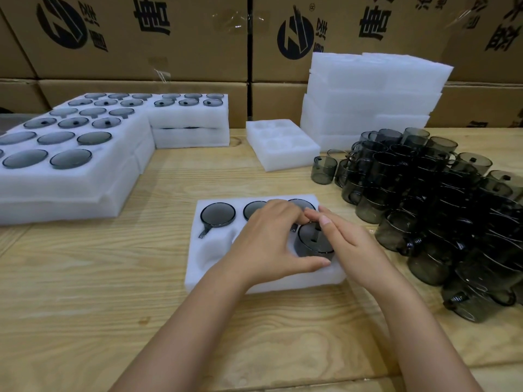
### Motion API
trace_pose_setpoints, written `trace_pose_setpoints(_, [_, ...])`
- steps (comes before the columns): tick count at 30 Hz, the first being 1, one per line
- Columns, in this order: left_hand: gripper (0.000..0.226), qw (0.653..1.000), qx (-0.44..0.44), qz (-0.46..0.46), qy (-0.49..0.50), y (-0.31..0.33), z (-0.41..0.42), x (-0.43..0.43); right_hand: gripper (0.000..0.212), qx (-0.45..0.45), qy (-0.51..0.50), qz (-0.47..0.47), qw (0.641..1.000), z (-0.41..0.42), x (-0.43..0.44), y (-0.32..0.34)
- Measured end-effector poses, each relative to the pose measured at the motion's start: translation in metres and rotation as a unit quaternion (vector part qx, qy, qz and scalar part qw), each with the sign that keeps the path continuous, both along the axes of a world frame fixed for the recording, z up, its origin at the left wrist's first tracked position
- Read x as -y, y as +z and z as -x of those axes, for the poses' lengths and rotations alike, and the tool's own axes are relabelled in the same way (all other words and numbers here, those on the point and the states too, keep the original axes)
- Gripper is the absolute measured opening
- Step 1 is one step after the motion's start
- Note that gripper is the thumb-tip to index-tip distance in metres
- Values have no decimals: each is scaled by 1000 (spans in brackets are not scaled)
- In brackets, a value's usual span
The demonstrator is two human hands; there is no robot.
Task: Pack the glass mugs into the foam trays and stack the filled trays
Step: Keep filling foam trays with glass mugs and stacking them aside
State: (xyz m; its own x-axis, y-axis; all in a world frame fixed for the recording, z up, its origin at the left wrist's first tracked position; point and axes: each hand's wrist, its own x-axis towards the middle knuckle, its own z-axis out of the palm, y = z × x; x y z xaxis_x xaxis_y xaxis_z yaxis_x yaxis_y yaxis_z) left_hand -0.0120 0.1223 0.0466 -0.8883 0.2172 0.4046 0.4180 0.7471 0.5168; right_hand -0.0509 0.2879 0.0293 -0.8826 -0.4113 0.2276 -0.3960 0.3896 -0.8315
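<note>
A head-worn camera looks down at a wooden worktop [85,306] where a person packs smoky grey glass mugs into white foam.

Near the front edge, at the middle, lies a foam tray [215,278] with two rows of round pockets. The back row holds three mugs, base up. In the front row the left pocket is empty, the middle one is hidden by a hand, and the right one holds the mug in hand [314,241].

That mug stands upright and upside down, its flat base facing the camera. It sits partly in the pocket and rises above the foam. Its handle cannot be made out clearly.

The left hand [271,244] grips the mug, thumb along its near side and curled fingers over its far side. The right hand [348,241] comes from the right with fingers nearly straight, resting on the base and right rim and holding nothing. The mug lies directly between the hands, so seating it likely calls for a straight downward press.

A heap of loose mugs [438,207] fills the right edge. Filled trays [70,165] are stacked along the left edge. One empty tray [280,145] and a pile of empty trays [368,94] sit toward the back right. Cardboard boxes [141,38] stand behind.
</note>
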Motion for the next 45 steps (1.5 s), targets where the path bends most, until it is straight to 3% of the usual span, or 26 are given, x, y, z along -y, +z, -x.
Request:
trace_pose_setpoints(2, [55,1000,12,16,3,-1,0,0,29,18,-21,44,999,-1,5,9])
trace_pose_setpoints(4, [56,1000,26,8,-15,2,-1,0,31,-14,-47,19,999,3,15,21])
trace_pose_setpoints(6, [53,996,30,-78,-36,5,-3,2,40,-39,-38,-113,992,13,30,26])
trace_pose_setpoints(8, [45,980,22,-196,16,4,-2,5,56,-11,-41,-265,963,19,41,25])
trace_pose_setpoints(10, [38,950,20,-300,90,2,1,8,56,10,-52,-325,944,21,43,19])
trace_pose_setpoints(12, [26,939,33,-319,124,1,6,10,50,12,-66,-341,938,19,43,13])
trace_pose_setpoints(15, [21,969,52,-204,132,-5,11,8,49,-9,-96,-390,916,17,48,9])
trace_pose_setpoints(19, [37,990,-23,-61,129,-5,8,-2,51,-45,-121,-415,900,10,52,8])
trace_pose_setpoints(22, [44,987,-59,78,127,-5,6,-8,55,-50,-117,-429,894,8,50,8])
trace_pose_setpoints(27, [44,986,-82,72,129,-4,2,-9,55,-49,-109,-422,899,9,49,7])
trace_pose_setpoints(29, [40,980,-135,35,144,0,-3,-8,52,-50,-87,-372,923,11,47,7])
trace_pose_setpoints(31, [34,962,-219,-13,164,3,-8,-4,47,-36,-67,-212,974,13,43,10])
trace_pose_setpoints(33, [27,941,-297,-12,163,1,-16,1,37,-12,-113,-48,992,9,33,13])
trace_pose_setpoints(34, [25,933,-328,8,149,-2,-20,3,32,-32,-158,-29,986,9,25,14])
trace_pose_setpoints(35, [23,927,-350,40,128,-7,-25,4,28,-98,-209,-74,970,11,14,13])
trace_pose_setpoints(38, [17,910,-358,190,90,-22,-33,9,25,-266,-351,-212,872,14,-19,4])
trace_pose_setpoints(41, [14,898,-341,258,103,-27,-29,12,30,-266,-420,-280,821,13,-36,1])
trace_pose_setpoints(45, [21,893,-351,246,139,-28,-21,8,26,-165,-408,-403,802,13,-35,-2])
